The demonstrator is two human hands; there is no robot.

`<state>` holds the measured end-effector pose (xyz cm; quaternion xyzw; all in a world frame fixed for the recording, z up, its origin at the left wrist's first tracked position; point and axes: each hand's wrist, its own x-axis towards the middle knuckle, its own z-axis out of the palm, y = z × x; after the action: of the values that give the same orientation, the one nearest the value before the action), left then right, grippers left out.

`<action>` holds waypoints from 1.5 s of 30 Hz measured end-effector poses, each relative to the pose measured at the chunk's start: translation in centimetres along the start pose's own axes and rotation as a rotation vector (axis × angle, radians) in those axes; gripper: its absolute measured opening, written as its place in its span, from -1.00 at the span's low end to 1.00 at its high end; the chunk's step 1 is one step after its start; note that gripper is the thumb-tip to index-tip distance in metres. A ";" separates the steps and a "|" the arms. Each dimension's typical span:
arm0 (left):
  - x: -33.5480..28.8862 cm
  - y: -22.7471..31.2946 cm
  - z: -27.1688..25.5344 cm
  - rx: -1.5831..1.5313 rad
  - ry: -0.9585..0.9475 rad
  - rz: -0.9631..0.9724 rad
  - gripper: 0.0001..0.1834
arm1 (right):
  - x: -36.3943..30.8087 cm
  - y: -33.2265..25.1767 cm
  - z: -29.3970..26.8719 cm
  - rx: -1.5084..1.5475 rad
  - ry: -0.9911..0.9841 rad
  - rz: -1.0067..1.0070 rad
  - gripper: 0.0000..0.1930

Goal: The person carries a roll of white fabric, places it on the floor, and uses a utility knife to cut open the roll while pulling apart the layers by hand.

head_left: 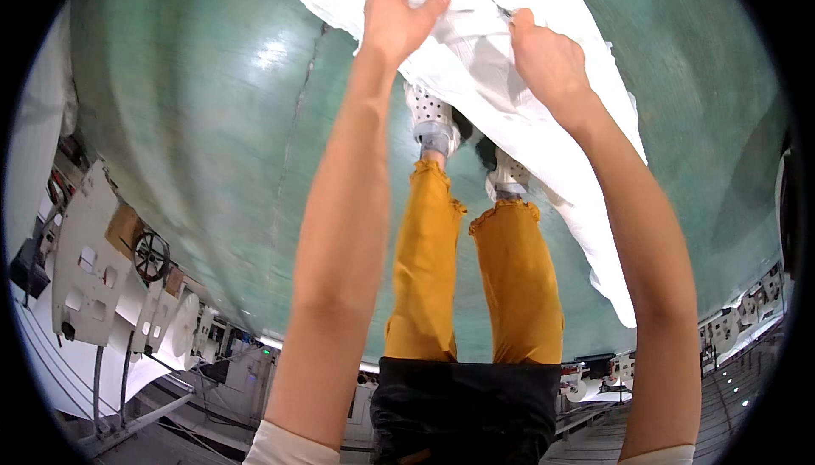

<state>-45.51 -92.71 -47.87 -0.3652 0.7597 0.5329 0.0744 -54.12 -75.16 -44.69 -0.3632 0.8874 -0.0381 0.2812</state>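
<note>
The scene is brightly lit. Detail in the white fabric (526, 117) is partly washed out, and a patch of glare is reflected from the green floor (204, 126), which is shadowed at far right. Machinery (85, 253) is bent along the black-edged fisheye rim.

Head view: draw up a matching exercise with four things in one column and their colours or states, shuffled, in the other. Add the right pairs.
Column one
1. Left hand
2. Floor
3. Right hand
4. Trousers

Column two
A. Mustard yellow
B. Closed around a slim tool over the white sheet
C. Thumb held apart from the fingers
D. Green

Right pairs: 1-C, 2-D, 3-B, 4-A
</note>
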 end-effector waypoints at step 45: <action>-1.3 4.2 4.1 0.308 0.028 -0.064 -0.58 | 2.4 1.6 -0.9 0.272 0.044 -0.006 -0.81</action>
<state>-48.40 -87.83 -45.78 -0.3808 0.8214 0.4022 0.1360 -57.02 -75.75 -45.49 -0.3233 0.8790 -0.1670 0.3083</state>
